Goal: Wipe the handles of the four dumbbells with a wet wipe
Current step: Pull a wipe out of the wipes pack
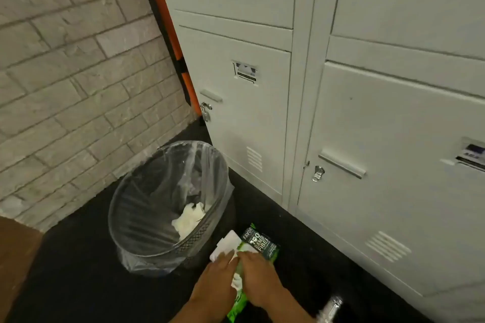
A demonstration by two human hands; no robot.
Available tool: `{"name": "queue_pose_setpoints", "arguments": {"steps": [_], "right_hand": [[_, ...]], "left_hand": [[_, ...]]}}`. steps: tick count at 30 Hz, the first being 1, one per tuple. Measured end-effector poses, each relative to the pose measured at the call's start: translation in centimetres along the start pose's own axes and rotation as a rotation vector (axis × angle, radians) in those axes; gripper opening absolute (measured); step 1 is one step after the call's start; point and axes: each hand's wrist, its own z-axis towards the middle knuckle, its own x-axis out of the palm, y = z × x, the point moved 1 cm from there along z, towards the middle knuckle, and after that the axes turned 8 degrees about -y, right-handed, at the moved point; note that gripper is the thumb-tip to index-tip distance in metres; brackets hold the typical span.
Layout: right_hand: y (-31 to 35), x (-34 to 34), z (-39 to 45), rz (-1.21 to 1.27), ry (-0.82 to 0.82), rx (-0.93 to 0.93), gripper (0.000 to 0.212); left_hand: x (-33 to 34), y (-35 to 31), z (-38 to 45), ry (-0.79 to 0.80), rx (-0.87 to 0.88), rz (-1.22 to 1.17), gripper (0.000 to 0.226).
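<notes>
A green and black pack of wet wipes (262, 242) is held low in front of me over the dark floor. Its white lid flap (227, 242) stands open at the top. My left hand (214, 288) grips the pack's left side and pinches a white wipe (236, 280) that sticks out of the opening. My right hand (262, 278) clasps the pack from the right, fingers over its middle. At the bottom right edge shows a chrome dumbbell end (332, 305), blurred and mostly cut off. No other dumbbell is in view.
A black mesh waste bin (147, 231) with a clear liner stands just left of my hands, with crumpled white wipes (190, 219) inside. Grey lockers (367, 126) fill the right side. A pale brick wall (65, 86) rises on the left. Black floor (78, 270) lies below.
</notes>
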Motion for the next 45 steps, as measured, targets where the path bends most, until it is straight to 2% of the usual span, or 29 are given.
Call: {"name": "queue_pose_setpoints", "arguments": {"steps": [1,2,3,5,6,9,11,16,23,26,29,31,32,33,38,42,45], "right_hand": [[-0.3,0.5,0.4,-0.022,0.022,0.010,0.040],[-0.4,0.9,0.8,-0.045,0.030,0.009,0.034],[-0.5,1.2,1.1,-0.076,0.037,0.016,0.030],[-0.8,1.9,1.9,-0.113,0.032,0.055,0.026],[-0.7,2.2,2.3,-0.126,0.017,0.067,0.026],[-0.9,2.7,3.6,-0.168,-0.007,0.099,0.031],[-0.9,2.7,3.9,-0.212,-0.011,0.110,0.031],[-0.8,2.7,3.9,-0.249,-0.022,0.134,0.026],[-0.8,3.2,3.8,-0.327,0.024,0.011,0.028],[-0.1,2.9,3.4,-0.453,0.061,-0.182,0.022],[-0.2,3.5,3.6,-0.607,0.041,-0.242,0.032],[0.3,3.6,3.4,-0.665,0.149,-0.289,0.013],[0.6,3.4,3.4,-0.659,0.193,-0.296,0.015],[0.6,3.6,3.7,-0.653,0.162,-0.331,0.020],[0.9,3.2,4.1,-0.524,0.160,-0.252,0.023],[0.2,2.9,4.4,-0.464,0.112,-0.156,0.024],[-0.4,2.8,4.8,-0.432,0.108,-0.107,0.026]], "left_hand": [[0.9,0.3,0.2,-0.095,0.010,0.010,0.058],[1.1,0.4,0.6,-0.037,-0.035,-0.068,0.058],[1.7,0.8,1.1,-0.054,-0.022,0.008,0.059],[2.3,0.7,1.0,0.158,-0.067,-0.046,0.065],[2.3,0.6,1.0,0.211,-0.093,-0.070,0.065],[2.2,0.7,1.0,0.262,-0.127,-0.093,0.060],[2.2,0.9,0.3,0.307,-0.087,0.007,0.057],[2.8,1.1,-1.0,0.412,-0.074,0.050,0.069],[3.7,0.7,-1.3,0.497,-0.066,0.104,0.078],[3.2,0.6,-1.4,0.484,-0.069,0.103,0.080],[2.9,0.5,-1.4,0.490,-0.060,0.128,0.080],[2.7,0.5,-1.2,0.497,-0.055,0.139,0.079],[2.6,0.5,-1.2,0.496,-0.057,0.139,0.079],[2.6,0.5,-1.1,0.496,-0.058,0.139,0.079],[2.6,0.6,-1.2,0.485,-0.058,0.153,0.079],[2.2,0.8,-0.8,0.353,-0.049,0.123,0.078],[2.2,1.1,-0.4,0.343,-0.065,0.075,0.078]]}}
